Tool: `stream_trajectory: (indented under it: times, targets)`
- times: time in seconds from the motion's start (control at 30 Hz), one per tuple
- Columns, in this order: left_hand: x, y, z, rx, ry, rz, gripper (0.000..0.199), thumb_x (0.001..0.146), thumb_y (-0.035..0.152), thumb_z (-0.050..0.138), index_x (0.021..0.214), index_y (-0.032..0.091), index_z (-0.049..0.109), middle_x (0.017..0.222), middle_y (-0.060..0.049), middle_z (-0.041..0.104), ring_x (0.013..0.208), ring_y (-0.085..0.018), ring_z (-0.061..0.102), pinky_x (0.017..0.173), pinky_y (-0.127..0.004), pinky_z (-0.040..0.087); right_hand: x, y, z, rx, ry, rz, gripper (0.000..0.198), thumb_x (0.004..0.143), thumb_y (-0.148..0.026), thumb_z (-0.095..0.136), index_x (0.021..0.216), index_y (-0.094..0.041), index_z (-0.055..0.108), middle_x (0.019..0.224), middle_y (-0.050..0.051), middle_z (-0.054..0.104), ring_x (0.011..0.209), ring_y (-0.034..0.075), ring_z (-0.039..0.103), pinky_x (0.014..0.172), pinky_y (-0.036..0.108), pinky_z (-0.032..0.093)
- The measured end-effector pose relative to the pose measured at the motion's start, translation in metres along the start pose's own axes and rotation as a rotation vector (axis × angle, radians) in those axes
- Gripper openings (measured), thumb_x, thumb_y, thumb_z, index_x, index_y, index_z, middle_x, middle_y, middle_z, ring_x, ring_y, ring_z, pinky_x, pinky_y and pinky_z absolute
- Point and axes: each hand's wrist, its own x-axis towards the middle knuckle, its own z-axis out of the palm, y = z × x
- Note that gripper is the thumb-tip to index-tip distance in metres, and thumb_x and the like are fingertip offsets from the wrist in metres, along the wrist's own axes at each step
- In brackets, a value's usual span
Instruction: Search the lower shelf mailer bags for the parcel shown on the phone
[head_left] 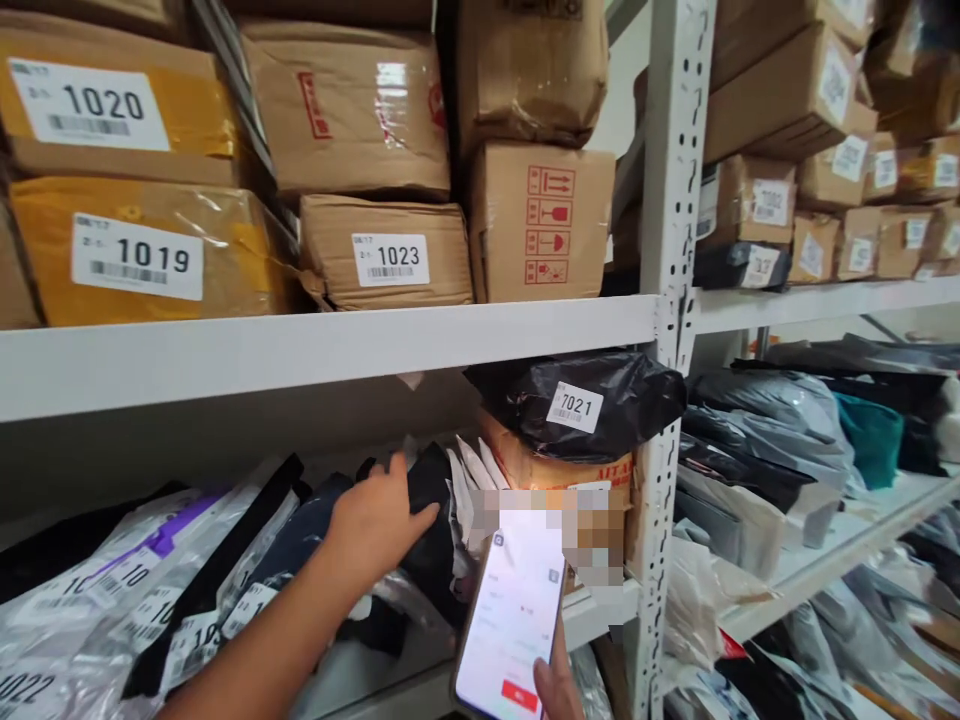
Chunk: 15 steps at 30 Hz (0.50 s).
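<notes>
My left hand [375,520] reaches into the lower shelf, its fingers spread against a row of upright black and white plastic mail bags [435,520]. It grips nothing that I can see. My right hand [556,685] holds a smartphone [511,620] at the bottom centre, with its lit white screen facing me and a red button near its bottom. Just right of the bags stands an orange-printed carton [555,470], with a black bag labelled 7021 [581,400] on top.
The white upper shelf board [322,350] carries cardboard boxes labelled 1020 [90,105], 1019 [139,255] and 1023 [390,260]. A perforated white upright [670,250] divides the racks. Grey and black bags [772,440] fill the right rack; labelled bags [112,600] lie lower left.
</notes>
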Motion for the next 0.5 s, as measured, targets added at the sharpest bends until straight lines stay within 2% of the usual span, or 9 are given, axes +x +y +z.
stream_trajectory:
  times: [0.07,0.13,0.2,0.27,0.37,0.5]
  targets:
    - [0.011,-0.003,-0.003,-0.144,-0.122,0.026,0.072,0.074,0.046,0.06,0.13,0.003,0.047,0.107,-0.03,0.065,0.1,-0.045,0.062,0.083,-0.053,0.047,0.005,-0.004,0.004,0.017,0.007,0.019,0.096,0.069,-0.06,0.073,0.146,-0.03,0.025,0.111,0.013,0.073,0.085,0.035,0.072,0.048,0.041,0.06]
    - [0.021,-0.007,0.0,-0.286,-0.153,0.074,0.069,0.069,0.042,0.066,0.128,0.008,0.052,0.112,-0.026,0.066,0.106,-0.044,0.061,0.087,-0.051,0.046,0.009,-0.008,0.01,0.035,0.013,0.017,0.096,0.07,-0.053,0.076,0.146,-0.031,0.022,0.114,0.012,0.073,0.079,0.031,0.073,0.037,0.031,0.054]
    - [0.031,-0.008,0.008,-0.414,-0.134,0.101,0.061,0.068,0.037,0.069,0.124,0.017,0.057,0.114,-0.016,0.069,0.106,-0.034,0.063,0.087,-0.041,0.048,0.011,-0.011,0.016,0.065,0.027,0.009,0.094,0.071,-0.047,0.076,0.146,-0.032,0.021,0.115,0.011,0.072,0.076,0.029,0.073,0.037,0.027,0.052]
    - [0.041,-0.007,0.016,-0.547,-0.111,0.093,0.048,0.069,0.032,0.069,0.115,0.02,0.064,0.106,-0.008,0.073,0.098,-0.027,0.067,0.082,-0.033,0.051,0.011,-0.014,0.018,0.077,0.038,0.004,0.093,0.073,-0.044,0.076,0.146,-0.032,0.02,0.115,0.01,0.072,0.078,0.028,0.072,0.042,0.029,0.055]
    - [0.056,-0.003,0.021,-0.72,-0.046,0.026,0.04,0.068,0.026,0.069,0.106,0.014,0.068,0.101,-0.008,0.074,0.09,-0.025,0.069,0.076,-0.03,0.053,0.012,-0.018,0.014,0.059,0.007,0.02,0.094,0.075,-0.04,0.076,0.147,-0.031,0.017,0.112,0.008,0.073,0.081,0.029,0.072,0.048,0.032,0.058]
    - [0.063,-0.005,0.012,-0.889,0.094,-0.03,0.047,0.065,0.02,0.069,0.111,0.011,0.066,0.115,-0.011,0.069,0.102,-0.026,0.066,0.084,-0.029,0.051,0.01,-0.026,0.012,0.079,-0.047,0.051,0.094,0.077,-0.038,0.074,0.147,-0.03,0.013,0.108,0.007,0.075,0.082,0.031,0.072,0.042,0.03,0.056]
